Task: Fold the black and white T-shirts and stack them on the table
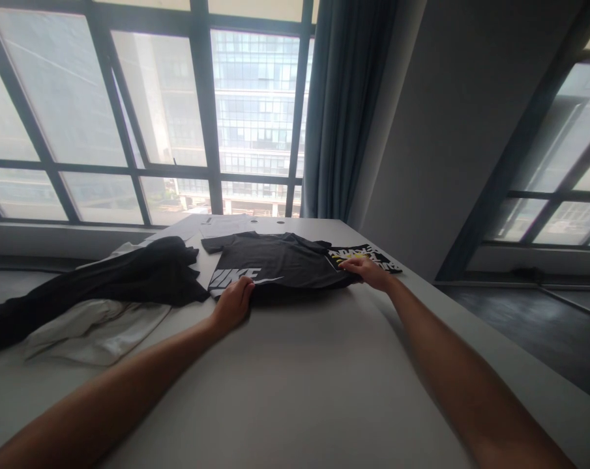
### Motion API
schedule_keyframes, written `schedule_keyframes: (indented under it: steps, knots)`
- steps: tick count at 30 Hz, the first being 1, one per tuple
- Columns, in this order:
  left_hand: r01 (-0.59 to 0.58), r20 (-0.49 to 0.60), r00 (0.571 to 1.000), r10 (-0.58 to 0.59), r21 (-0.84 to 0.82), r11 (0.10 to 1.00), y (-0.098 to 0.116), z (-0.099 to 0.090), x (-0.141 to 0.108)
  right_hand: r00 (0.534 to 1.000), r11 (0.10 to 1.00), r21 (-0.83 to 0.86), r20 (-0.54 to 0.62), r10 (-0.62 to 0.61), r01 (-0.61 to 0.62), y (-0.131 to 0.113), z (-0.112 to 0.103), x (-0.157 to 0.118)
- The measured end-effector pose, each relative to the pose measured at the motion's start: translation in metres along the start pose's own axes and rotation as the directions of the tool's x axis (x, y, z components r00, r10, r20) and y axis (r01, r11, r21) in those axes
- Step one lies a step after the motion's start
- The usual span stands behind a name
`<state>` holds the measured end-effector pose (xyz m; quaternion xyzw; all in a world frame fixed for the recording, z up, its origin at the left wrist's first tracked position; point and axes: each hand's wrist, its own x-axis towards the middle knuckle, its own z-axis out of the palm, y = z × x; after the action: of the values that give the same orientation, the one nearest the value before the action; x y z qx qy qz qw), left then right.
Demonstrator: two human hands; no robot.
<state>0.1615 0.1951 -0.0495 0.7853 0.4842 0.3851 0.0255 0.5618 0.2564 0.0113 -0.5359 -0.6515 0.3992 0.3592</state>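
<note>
A dark grey T-shirt (285,257) with white lettering and a swoosh lies spread on the white table (295,378), its collar toward the window. My left hand (233,301) pinches the shirt's near hem at the left, close to the lettering. At the hem's right corner, my right hand (366,270) grips the cloth between thumb and fingers. The near edge between both hands is lifted a little off the tabletop. Just behind my right hand is a folded black garment (380,257) with white and yellow print, partly covered by the shirt and hand.
On the left, black clothing (148,273) lies heaped over a white garment (99,332), reaching past the left of the view. Papers (226,223) rest at the table's far end. Beyond stand windows (255,104), a blue-grey curtain (348,111) and a pillar (436,117).
</note>
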Motion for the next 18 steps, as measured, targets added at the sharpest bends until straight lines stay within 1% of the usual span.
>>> schedule_keyframes:
  steps: [2, 4, 6, 8, 11, 12, 13, 16, 18]
  knots:
    - [-0.025, 0.039, 0.999, 0.023, 0.043, 0.999, -0.002, -0.003, 0.001, 0.996, 0.996, -0.087, 0.081, 0.043, -0.036, 0.003, -0.001, -0.003]
    - [-0.085, 0.108, 0.992, 0.071, 0.127, 0.988, -0.001, -0.006, 0.002, 0.983, 0.991, -0.119, 0.160, 0.085, -0.066, 0.004, -0.002, -0.006]
    - [-0.151, 0.167, 0.979, 0.115, 0.222, 0.963, 0.002, -0.012, 0.004, 0.969, 0.985, -0.143, 0.215, 0.121, -0.092, 0.005, -0.003, -0.008]
    - [-0.192, 0.196, 0.971, 0.134, 0.315, 0.929, 0.008, -0.019, 0.009, 0.959, 0.974, -0.192, 0.234, 0.163, -0.119, 0.005, -0.004, -0.008]
    - [-0.217, 0.259, 0.960, 0.108, 0.441, 0.871, 0.017, -0.035, 0.019, 0.957, 0.952, -0.267, 0.203, 0.209, -0.151, 0.007, -0.006, -0.007]
    - [-0.222, 0.308, 0.948, 0.081, 0.457, 0.861, 0.018, -0.040, 0.023, 0.958, 0.944, -0.289, 0.187, 0.217, -0.157, 0.008, -0.006, -0.006]
    - [-0.227, 0.372, 0.927, 0.048, 0.456, 0.860, 0.019, -0.045, 0.027, 0.959, 0.937, -0.308, 0.174, 0.224, -0.164, 0.009, -0.007, -0.005]
    - [-0.223, 0.556, 0.831, -0.027, 0.377, 0.899, 0.012, -0.057, 0.034, 0.952, 0.918, -0.345, 0.159, 0.262, -0.195, 0.013, -0.008, -0.005]
    - [-0.166, 0.561, 0.826, -0.059, 0.342, 0.925, 0.000, -0.062, 0.033, 0.934, 0.908, -0.354, 0.186, 0.305, -0.225, 0.014, -0.009, -0.006]
